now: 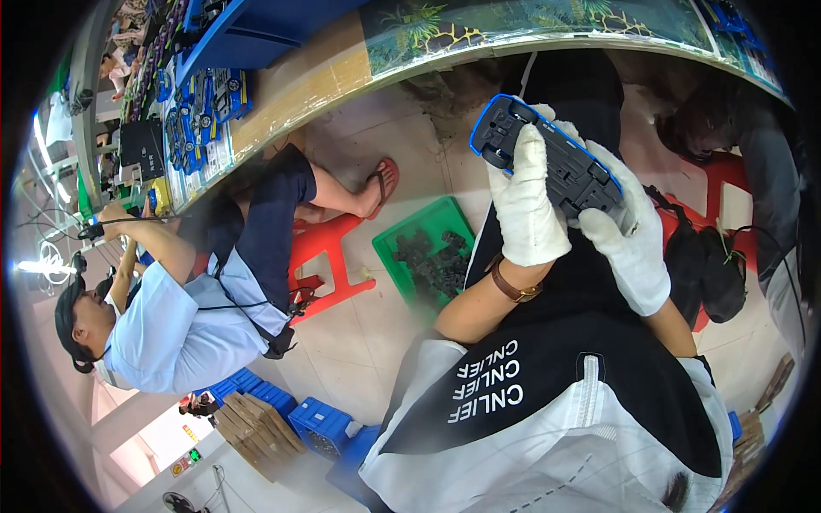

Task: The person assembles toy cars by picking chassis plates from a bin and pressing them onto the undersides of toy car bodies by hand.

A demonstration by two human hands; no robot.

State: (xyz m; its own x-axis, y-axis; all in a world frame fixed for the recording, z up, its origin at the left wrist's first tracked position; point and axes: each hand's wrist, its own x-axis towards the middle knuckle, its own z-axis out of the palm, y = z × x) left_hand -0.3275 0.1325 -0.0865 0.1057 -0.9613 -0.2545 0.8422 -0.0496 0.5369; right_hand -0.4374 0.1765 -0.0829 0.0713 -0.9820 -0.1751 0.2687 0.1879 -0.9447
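A blue toy car [571, 162] is held up over my lap, its black underside and wheels turned toward me. My left hand [528, 201], in a white glove, grips it near one end, fingers lying across the underside by the wheels. Around the other end wraps my right hand [629, 227], gloved in white too, with its thumb near the lower wheel. Part of the blue body shows along the rim; the roof side is hidden.
A green tray [402, 224] of black parts rests on the floor, left of my legs. Ahead runs the workbench edge [325, 96], with several blue toy cars [195, 120] at its left. A co-worker [184, 299] sits left on a red stool [329, 265]. Blue crates [321, 423] stand behind.
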